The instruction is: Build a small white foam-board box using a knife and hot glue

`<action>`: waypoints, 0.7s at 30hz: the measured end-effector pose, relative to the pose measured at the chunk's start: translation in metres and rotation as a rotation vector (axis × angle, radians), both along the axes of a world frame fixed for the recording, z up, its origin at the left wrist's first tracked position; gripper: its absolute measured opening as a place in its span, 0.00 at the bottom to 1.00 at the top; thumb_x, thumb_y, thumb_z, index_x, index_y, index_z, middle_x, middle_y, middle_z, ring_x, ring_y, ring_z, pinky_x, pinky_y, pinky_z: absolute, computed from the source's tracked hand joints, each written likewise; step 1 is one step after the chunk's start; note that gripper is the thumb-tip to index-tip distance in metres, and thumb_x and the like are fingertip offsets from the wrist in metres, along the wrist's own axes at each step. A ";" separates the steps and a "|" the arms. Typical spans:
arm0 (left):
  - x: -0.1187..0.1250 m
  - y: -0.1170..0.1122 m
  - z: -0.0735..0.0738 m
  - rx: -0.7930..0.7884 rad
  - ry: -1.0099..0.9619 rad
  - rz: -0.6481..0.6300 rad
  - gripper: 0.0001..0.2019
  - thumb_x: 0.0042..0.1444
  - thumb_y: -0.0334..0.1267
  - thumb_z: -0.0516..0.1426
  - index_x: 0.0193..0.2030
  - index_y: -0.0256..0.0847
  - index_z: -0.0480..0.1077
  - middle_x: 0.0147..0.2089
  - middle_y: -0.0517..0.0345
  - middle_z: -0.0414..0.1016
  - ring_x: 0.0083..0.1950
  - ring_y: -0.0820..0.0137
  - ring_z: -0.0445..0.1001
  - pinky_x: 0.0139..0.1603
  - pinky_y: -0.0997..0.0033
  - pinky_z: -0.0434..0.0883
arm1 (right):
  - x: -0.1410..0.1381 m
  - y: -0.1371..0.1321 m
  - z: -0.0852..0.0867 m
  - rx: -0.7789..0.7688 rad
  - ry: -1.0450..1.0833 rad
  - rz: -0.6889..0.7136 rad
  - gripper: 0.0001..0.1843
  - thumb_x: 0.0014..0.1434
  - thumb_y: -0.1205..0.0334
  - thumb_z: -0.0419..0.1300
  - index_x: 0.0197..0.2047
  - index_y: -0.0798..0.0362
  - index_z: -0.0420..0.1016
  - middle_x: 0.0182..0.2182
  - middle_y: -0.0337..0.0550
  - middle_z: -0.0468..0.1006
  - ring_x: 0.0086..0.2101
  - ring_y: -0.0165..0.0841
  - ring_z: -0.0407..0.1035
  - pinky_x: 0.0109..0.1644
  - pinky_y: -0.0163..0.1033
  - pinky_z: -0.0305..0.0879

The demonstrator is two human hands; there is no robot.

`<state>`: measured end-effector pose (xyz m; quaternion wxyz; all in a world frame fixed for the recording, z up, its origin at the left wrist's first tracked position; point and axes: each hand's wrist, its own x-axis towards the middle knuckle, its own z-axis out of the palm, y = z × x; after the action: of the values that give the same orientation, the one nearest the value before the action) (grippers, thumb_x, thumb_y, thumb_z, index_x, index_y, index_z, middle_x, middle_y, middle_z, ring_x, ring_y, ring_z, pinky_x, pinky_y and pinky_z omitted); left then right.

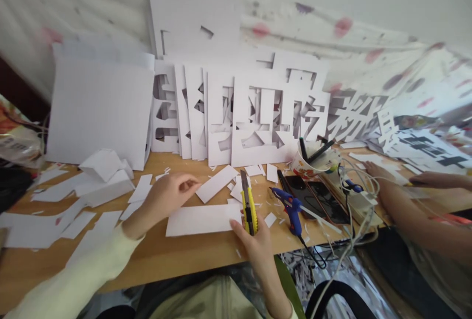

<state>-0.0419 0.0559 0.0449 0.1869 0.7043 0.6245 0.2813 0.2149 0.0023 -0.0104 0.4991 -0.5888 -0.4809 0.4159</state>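
Observation:
My right hand [258, 243] is closed around a yellow and black box cutter [250, 213], its blade pointing away from me. The thumb of that hand rests at the right end of a white rectangular strip of board [202, 220] lying flat on the table. My left hand [169, 196] hovers above the strip's left part, fingers curled in a pinch. Whether anything small is between those fingertips I cannot make out. Just behind the strip lies another white board piece [217, 184], slanted, with small offcuts around it.
Cut-out white panels [258, 147] lean along the back of the wooden table [155, 265]. To the right lie a blue glue gun [291, 208], phones [326, 201], a cup of pens [309, 161] and tangled cables. Another person's arms [405, 206] reach in farther right. White scraps [103, 181] cover the left.

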 end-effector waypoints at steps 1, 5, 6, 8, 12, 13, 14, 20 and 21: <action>0.005 0.018 0.000 -0.038 0.008 -0.001 0.16 0.57 0.55 0.62 0.38 0.45 0.79 0.40 0.54 0.85 0.40 0.59 0.80 0.40 0.64 0.75 | 0.000 0.000 -0.001 -0.001 -0.001 -0.004 0.23 0.51 0.42 0.72 0.38 0.53 0.77 0.26 0.36 0.74 0.28 0.36 0.69 0.34 0.40 0.69; 0.019 0.063 -0.025 -0.121 0.003 -0.048 0.23 0.34 0.57 0.73 0.29 0.46 0.74 0.37 0.52 0.81 0.40 0.54 0.79 0.38 0.62 0.73 | 0.001 0.000 -0.005 -0.003 -0.022 -0.005 0.22 0.50 0.43 0.73 0.35 0.52 0.75 0.23 0.34 0.71 0.25 0.34 0.67 0.30 0.38 0.67; 0.020 0.068 -0.033 -0.142 -0.009 -0.058 0.23 0.33 0.58 0.73 0.28 0.46 0.73 0.36 0.53 0.81 0.38 0.55 0.79 0.37 0.63 0.72 | 0.001 -0.001 -0.006 0.003 -0.023 -0.004 0.22 0.50 0.44 0.73 0.36 0.52 0.75 0.23 0.34 0.71 0.25 0.34 0.66 0.30 0.38 0.66; 0.018 0.074 -0.042 -0.184 -0.049 -0.076 0.22 0.34 0.58 0.71 0.27 0.45 0.72 0.33 0.55 0.80 0.35 0.58 0.78 0.34 0.64 0.72 | 0.000 -0.002 -0.007 0.019 -0.019 -0.025 0.21 0.51 0.45 0.72 0.37 0.52 0.76 0.24 0.34 0.71 0.26 0.34 0.66 0.31 0.38 0.66; 0.000 0.079 -0.038 -0.167 -0.151 -0.038 0.20 0.45 0.59 0.66 0.31 0.43 0.75 0.34 0.54 0.83 0.36 0.59 0.80 0.38 0.64 0.74 | 0.000 -0.002 -0.012 0.012 -0.020 -0.027 0.23 0.52 0.44 0.71 0.41 0.53 0.78 0.26 0.34 0.72 0.28 0.35 0.67 0.34 0.39 0.66; -0.006 0.080 -0.033 -0.129 -0.168 -0.001 0.20 0.48 0.59 0.64 0.33 0.43 0.76 0.36 0.53 0.84 0.38 0.59 0.80 0.41 0.63 0.75 | 0.000 -0.002 -0.014 0.010 -0.025 -0.024 0.23 0.52 0.44 0.72 0.42 0.53 0.78 0.26 0.34 0.72 0.28 0.35 0.67 0.34 0.39 0.66; -0.012 0.081 -0.028 -0.083 -0.180 0.044 0.19 0.50 0.58 0.62 0.35 0.43 0.76 0.38 0.52 0.84 0.40 0.58 0.80 0.44 0.62 0.74 | 0.001 -0.001 -0.016 0.011 -0.028 -0.021 0.23 0.52 0.44 0.71 0.42 0.53 0.78 0.26 0.34 0.71 0.28 0.35 0.67 0.34 0.39 0.66; -0.040 0.086 -0.012 0.092 -0.180 0.239 0.17 0.56 0.53 0.59 0.42 0.43 0.79 0.41 0.53 0.85 0.40 0.61 0.77 0.46 0.62 0.73 | 0.003 0.000 -0.021 0.008 -0.017 0.027 0.22 0.54 0.43 0.71 0.40 0.53 0.76 0.27 0.37 0.73 0.28 0.36 0.67 0.33 0.39 0.66; -0.040 0.088 -0.014 0.096 -0.174 0.244 0.17 0.55 0.53 0.59 0.41 0.43 0.79 0.39 0.53 0.84 0.38 0.61 0.77 0.44 0.63 0.73 | 0.003 0.000 -0.021 0.011 -0.012 0.021 0.21 0.54 0.44 0.71 0.39 0.52 0.76 0.27 0.37 0.73 0.29 0.36 0.67 0.34 0.38 0.66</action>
<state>-0.0820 0.1439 0.0314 0.1710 0.6040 0.6728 0.3915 0.2180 0.0024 -0.0314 0.4950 -0.5834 -0.4925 0.4148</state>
